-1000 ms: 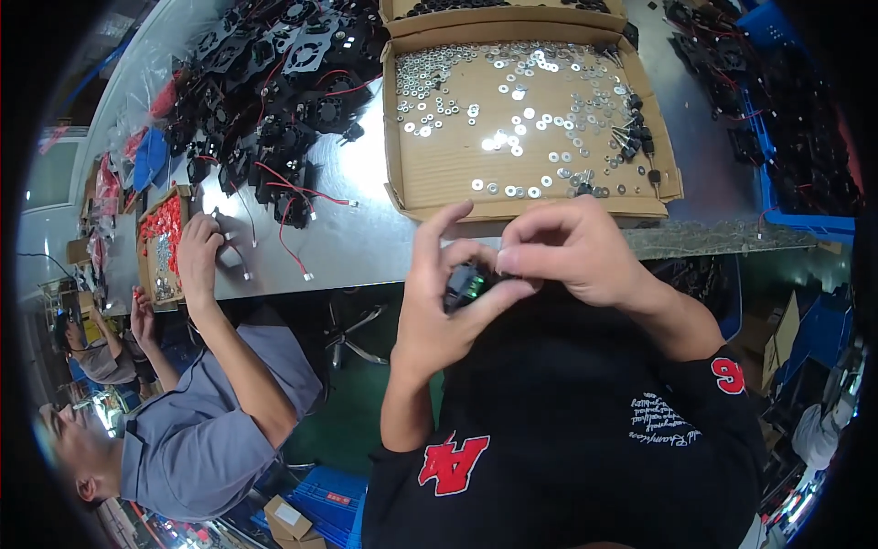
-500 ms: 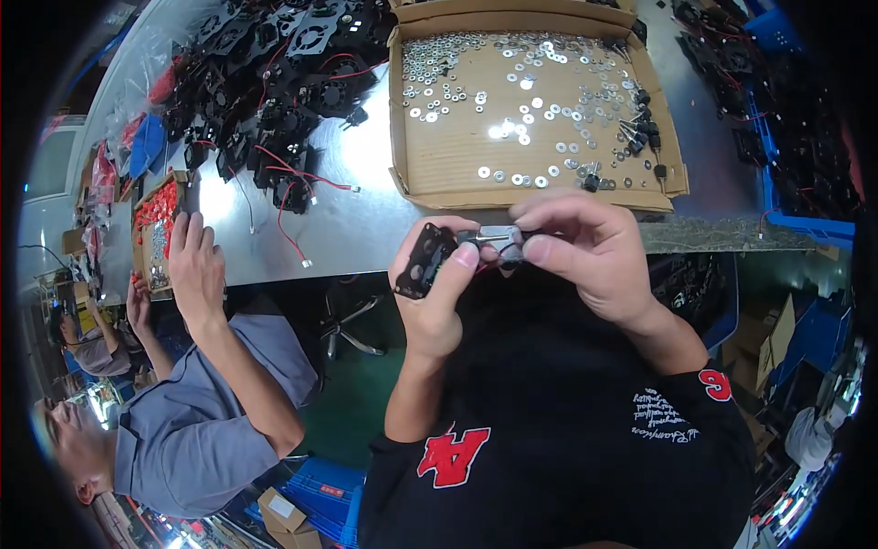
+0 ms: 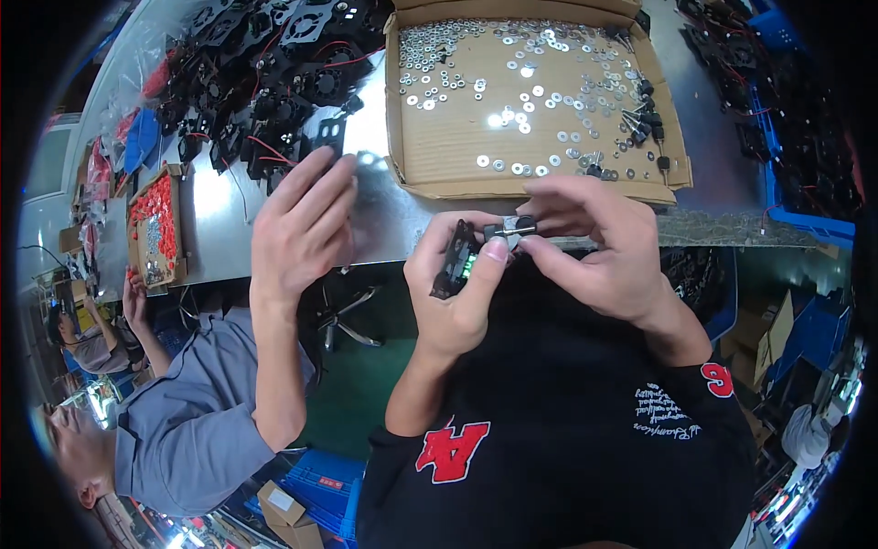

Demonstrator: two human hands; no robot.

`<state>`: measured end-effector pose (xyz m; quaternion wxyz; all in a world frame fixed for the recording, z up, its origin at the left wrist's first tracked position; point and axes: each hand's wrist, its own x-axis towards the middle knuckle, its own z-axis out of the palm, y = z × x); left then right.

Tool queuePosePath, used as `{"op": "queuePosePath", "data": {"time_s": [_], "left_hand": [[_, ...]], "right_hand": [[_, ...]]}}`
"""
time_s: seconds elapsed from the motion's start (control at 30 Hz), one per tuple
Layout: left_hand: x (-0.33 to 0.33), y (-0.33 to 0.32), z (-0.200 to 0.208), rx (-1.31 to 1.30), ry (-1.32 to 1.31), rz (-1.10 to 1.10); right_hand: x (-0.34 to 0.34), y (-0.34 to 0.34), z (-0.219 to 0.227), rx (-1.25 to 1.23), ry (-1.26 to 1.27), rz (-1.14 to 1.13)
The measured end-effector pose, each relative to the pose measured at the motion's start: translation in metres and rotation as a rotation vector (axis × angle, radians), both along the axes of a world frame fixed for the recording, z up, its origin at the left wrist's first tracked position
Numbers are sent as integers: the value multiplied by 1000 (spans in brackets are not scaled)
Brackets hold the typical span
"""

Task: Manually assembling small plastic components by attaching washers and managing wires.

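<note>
Just in front of the table edge, my left hand (image 3: pixel 462 311) grips a black plastic assembly (image 3: pixel 453 263) with a small green patch, turned nearly on edge. A shiny metal screw with a black knob (image 3: pixel 525 222) lies across a grey metal piece by the left thumb tip. My right hand (image 3: pixel 617 252) closes on the knob end from the right, thumb below and fingers curled above. Its fingers partly hide the contact. Beyond both hands stands a shallow cardboard tray (image 3: pixel 439 174) of loose washers, nuts and black-knobbed screws.
To my left a co-worker's hand (image 3: pixel 306 220) reaches over the table to a black part (image 3: pixel 331 135) beside piled fan units (image 3: pixel 219 87) with red wires. Farther left is a box of red pieces (image 3: pixel 165 220). A blue crate (image 3: pixel 805 224) with black parts stands right.
My hands have shifted slightly right, and the black assembly has turned more edge-on. The knob now shows at the screw's right end. The co-worker's hand has moved right, to the black parts.
</note>
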<state>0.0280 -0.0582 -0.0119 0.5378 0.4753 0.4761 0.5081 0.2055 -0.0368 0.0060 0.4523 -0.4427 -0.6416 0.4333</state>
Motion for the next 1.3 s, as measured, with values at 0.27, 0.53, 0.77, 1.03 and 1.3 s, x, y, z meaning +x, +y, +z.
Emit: {"op": "queuePosePath", "data": {"time_s": [0.27, 0.53, 0.77, 1.03, 1.3], "left_hand": [[3, 0, -4, 81, 68, 87], [-2, 1, -5, 33, 73, -25], [-12, 5, 3, -259, -385, -268], [-2, -3, 5, -282, -466, -280], [-3, -15, -1, 4, 138, 20]], "right_hand": [[10, 12, 3, 355, -232, 59], [14, 15, 4, 347, -254, 174], [1, 23, -15, 325, 10, 311], [-2, -4, -17, 4, 274, 157], [6, 0, -11, -348, 453, -103]]}}
